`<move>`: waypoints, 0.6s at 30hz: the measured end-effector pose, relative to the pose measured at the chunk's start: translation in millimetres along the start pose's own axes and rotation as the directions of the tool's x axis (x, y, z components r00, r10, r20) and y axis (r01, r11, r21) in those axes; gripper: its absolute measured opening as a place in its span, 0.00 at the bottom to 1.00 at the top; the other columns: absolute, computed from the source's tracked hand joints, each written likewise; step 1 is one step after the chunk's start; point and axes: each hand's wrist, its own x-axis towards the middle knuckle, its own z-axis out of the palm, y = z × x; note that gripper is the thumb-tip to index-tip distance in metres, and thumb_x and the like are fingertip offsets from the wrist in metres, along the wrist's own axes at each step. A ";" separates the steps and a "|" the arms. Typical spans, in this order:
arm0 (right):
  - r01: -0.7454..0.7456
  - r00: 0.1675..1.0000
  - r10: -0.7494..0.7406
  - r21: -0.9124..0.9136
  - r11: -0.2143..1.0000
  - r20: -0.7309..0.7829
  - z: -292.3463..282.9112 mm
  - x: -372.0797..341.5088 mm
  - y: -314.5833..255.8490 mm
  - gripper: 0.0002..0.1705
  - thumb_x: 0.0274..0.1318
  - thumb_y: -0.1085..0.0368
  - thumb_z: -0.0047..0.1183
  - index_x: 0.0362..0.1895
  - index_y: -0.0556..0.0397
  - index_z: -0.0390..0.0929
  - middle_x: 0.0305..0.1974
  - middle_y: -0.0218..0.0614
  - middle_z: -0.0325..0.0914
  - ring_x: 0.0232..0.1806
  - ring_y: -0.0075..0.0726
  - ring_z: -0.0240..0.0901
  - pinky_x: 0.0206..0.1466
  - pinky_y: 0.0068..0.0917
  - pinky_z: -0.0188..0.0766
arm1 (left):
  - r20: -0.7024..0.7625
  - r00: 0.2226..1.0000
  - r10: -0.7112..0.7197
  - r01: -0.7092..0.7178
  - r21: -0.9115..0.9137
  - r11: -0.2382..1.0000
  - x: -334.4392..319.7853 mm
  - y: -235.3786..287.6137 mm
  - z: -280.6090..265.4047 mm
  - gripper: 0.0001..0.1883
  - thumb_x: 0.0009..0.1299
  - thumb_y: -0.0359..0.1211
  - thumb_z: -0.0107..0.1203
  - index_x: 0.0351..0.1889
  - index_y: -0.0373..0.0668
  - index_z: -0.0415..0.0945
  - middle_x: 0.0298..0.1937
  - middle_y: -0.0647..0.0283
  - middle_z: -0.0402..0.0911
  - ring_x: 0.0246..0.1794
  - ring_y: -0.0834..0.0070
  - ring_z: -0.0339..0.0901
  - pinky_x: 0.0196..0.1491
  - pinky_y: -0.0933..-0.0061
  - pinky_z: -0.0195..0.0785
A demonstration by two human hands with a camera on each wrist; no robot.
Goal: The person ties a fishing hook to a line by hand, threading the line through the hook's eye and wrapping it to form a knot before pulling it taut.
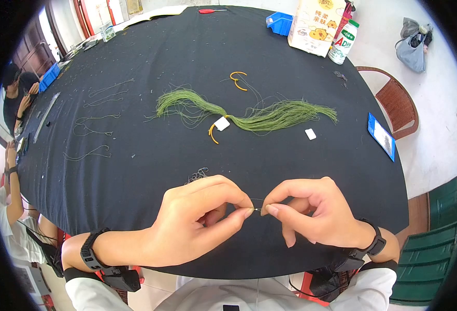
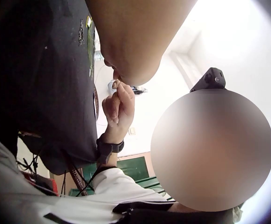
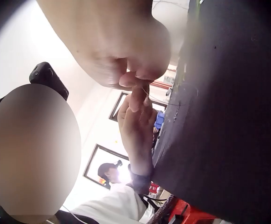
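Note:
Close to my body, over the near part of the table, both hands meet almost fingertip to fingertip. Thumb and forefinger of my left hand (image 1: 197, 220) pinch one side of a thin line with a tiny shiny piece (image 1: 257, 209) on it. From the other side, my right hand (image 1: 314, 212) pinches the same line, its remaining fingers loosely bent. The tiny piece shows in the small gap between the fingertips; its kind is too small to tell. A loop of the thin line (image 3: 159, 100) curves out from the fingers in the right wrist view.
A small heap of dark loops (image 1: 197, 175) lies just beyond my left hand. Farther off is a tied bundle of green cords (image 1: 285, 115). Several looped cords (image 1: 91, 127) lie at left. A blue packet (image 1: 381, 136) and a white bottle (image 1: 344, 42) stand at right.

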 end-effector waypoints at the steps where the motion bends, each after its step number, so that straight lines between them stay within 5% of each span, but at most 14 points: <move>1: -0.003 1.000 0.003 0.005 1.000 -0.001 0.4 -0.3 -0.6 0.07 0.61 0.68 0.49 0.38 0.57 0.77 0.14 0.28 0.76 0.16 0.13 0.71 0.19 0.13 0.61 | 0.000 1.000 0.000 0.000 0.002 1.000 0.0 0.0 0.0 0.07 0.60 0.21 0.59 0.36 0.37 0.77 0.33 0.65 0.77 0.18 0.89 0.60 0.21 0.85 0.52; 12: 0.034 0.999 -0.034 -0.001 0.999 -0.030 1.5 -2.7 2.3 0.06 0.59 0.68 0.51 0.38 0.57 0.76 0.12 0.26 0.72 0.12 0.13 0.64 0.16 0.15 0.56 | -0.029 0.999 -0.015 0.014 -0.029 0.999 -0.9 -1.1 1.7 0.07 0.60 0.21 0.58 0.36 0.37 0.76 0.32 0.65 0.75 0.18 0.88 0.58 0.22 0.85 0.51; 18: 0.238 0.942 -0.295 -0.306 0.922 -0.158 -1.0 -4.3 -0.2 0.08 0.53 0.67 0.57 0.38 0.54 0.77 0.10 0.24 0.62 0.10 0.14 0.53 0.16 0.19 0.48 | -0.018 0.999 -0.037 0.036 -0.051 0.998 -0.9 -1.0 0.6 0.07 0.60 0.21 0.58 0.36 0.36 0.76 0.31 0.66 0.74 0.19 0.88 0.58 0.23 0.85 0.51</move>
